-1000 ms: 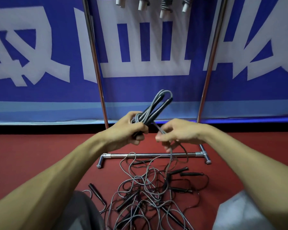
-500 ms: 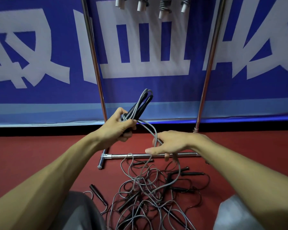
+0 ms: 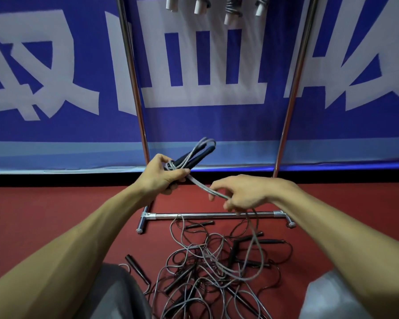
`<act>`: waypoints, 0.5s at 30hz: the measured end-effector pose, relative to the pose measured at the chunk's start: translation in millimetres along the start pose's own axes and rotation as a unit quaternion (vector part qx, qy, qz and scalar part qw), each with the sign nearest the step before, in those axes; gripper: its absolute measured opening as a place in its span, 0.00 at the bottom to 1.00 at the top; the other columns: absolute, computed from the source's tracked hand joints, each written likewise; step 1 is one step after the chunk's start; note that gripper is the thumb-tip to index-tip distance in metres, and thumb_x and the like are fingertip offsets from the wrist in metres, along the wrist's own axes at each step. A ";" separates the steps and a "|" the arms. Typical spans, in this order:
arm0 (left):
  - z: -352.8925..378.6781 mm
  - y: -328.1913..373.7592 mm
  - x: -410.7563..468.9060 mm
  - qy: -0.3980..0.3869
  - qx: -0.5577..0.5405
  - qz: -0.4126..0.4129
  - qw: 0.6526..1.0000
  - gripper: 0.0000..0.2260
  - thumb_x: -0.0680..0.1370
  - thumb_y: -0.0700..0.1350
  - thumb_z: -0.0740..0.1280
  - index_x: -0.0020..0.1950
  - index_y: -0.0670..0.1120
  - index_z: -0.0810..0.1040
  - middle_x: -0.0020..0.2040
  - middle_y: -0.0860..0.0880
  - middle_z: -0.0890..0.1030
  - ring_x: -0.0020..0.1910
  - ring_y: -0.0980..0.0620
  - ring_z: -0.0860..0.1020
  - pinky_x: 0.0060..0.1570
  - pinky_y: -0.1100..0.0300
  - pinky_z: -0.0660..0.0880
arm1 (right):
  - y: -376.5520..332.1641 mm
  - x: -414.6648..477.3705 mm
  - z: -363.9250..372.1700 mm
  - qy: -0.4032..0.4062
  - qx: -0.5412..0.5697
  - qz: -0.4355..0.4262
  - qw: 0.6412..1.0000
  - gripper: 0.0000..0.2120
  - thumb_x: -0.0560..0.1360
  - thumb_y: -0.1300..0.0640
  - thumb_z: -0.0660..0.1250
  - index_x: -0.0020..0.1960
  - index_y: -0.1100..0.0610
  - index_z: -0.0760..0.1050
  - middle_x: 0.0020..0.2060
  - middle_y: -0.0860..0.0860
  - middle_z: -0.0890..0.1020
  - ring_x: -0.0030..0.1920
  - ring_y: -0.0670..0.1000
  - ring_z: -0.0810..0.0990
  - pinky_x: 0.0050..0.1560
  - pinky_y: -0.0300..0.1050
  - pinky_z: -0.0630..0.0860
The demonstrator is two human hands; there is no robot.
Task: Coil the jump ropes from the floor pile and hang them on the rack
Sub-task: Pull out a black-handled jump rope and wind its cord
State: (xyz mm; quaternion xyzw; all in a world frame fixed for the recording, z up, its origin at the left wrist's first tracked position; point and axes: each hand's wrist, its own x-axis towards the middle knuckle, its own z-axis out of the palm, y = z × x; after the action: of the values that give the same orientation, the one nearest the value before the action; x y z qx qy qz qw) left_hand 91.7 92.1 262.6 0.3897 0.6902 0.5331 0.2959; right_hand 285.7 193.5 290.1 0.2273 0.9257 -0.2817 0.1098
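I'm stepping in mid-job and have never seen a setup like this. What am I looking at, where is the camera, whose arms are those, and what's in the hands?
There is no machine here. The two bare arms belong to a person, and the single camera sits on that person's head, looking forward and down.

The left hand grips a jump rope by its dark handles, with a few grey loops bunched alongside them. The rope's cord runs down to the right hand, which pinches it. From there the cord trails into the pile of tangled ropes on the red floor.

Behind the pile stands a metal rack. At the top edge of the picture, hung ropes dangle from it. A blue banner covers the back.
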 end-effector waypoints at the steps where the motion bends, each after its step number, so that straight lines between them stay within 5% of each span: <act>1: -2.0 -2.6 -0.3 0.012 0.058 0.014 0.998 0.18 0.73 0.42 0.75 0.52 0.41 0.67 0.31 0.46 0.77 0.21 0.55 0.69 0.22 0.63 0.63 | 0.0 -1.7 -1.7 0.002 0.027 -0.013 1.000 0.13 0.79 0.65 0.62 0.60 0.51 0.72 0.35 0.50 0.77 0.33 0.47 0.77 0.35 0.38 0.73; 5: -5.1 -10.5 -1.9 -0.041 0.304 0.081 0.948 0.23 0.67 0.51 0.78 0.52 0.42 0.72 0.37 0.50 0.76 0.28 0.56 0.73 0.28 0.68 0.69 | -1.5 -5.4 -6.8 0.073 -0.033 -0.072 0.994 0.11 0.79 0.63 0.61 0.57 0.53 0.78 0.34 0.48 0.77 0.31 0.42 0.78 0.37 0.35 0.73; 10: 6.6 -11.4 -7.3 -0.221 0.361 0.085 0.902 0.15 0.70 0.54 0.75 0.48 0.50 0.74 0.36 0.53 0.76 0.32 0.56 0.74 0.34 0.66 0.70 | -11.0 -7.2 -11.7 0.227 -0.044 -0.137 0.963 0.06 0.76 0.59 0.69 0.50 0.54 0.84 0.41 0.48 0.86 0.42 0.44 0.81 0.48 0.39 0.75; 15: 25.9 -2.8 -18.3 -0.274 0.349 0.096 0.891 0.16 0.75 0.45 0.73 0.57 0.44 0.72 0.43 0.52 0.74 0.40 0.54 0.74 0.32 0.68 0.75 | 3.2 -6.0 -13.6 0.287 -0.023 -0.107 0.952 0.03 0.73 0.55 0.72 0.46 0.50 0.84 0.41 0.46 0.85 0.44 0.43 0.81 0.50 0.48 0.78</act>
State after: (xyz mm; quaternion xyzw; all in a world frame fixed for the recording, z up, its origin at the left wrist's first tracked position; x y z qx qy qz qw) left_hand 121.9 89.3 253.1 0.6632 0.6822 0.1556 0.2658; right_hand 291.5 201.5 301.8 0.1959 0.9432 -0.1931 -0.1862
